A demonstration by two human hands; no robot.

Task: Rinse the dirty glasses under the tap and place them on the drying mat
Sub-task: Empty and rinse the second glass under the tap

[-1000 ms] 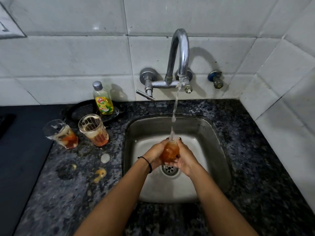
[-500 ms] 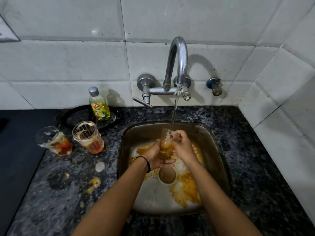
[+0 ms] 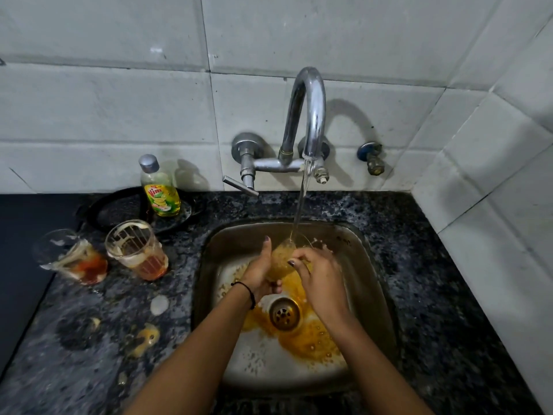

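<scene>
Water runs from the chrome tap [image 3: 308, 115] into a dirty glass [image 3: 282, 259] tilted over the steel sink [image 3: 371, 265]. My left hand [image 3: 259, 272] grips the glass from the left and below. My right hand [image 3: 320, 275] holds its right side, with the fingers by the rim. Orange-yellow liquid lies spread across the sink floor around the drain [image 3: 284, 313]. Two more dirty glasses stand on the counter to the left: one upright [image 3: 136, 250] and one leaning [image 3: 73, 260], both with orange residue. The dark mat [image 3: 21, 253] lies at the far left.
A dish soap bottle [image 3: 158, 190] stands on a black round tray [image 3: 119, 209] behind the glasses. Yellow and white spills [image 3: 146, 336] dot the granite counter [image 3: 434, 295] left of the sink. Tiled walls close in at the back and right.
The orange liquid has been poured out of the glass and now spreads over the sink floor. The glass has been tilted and looks paler. The two glasses on the counter have not moved.
</scene>
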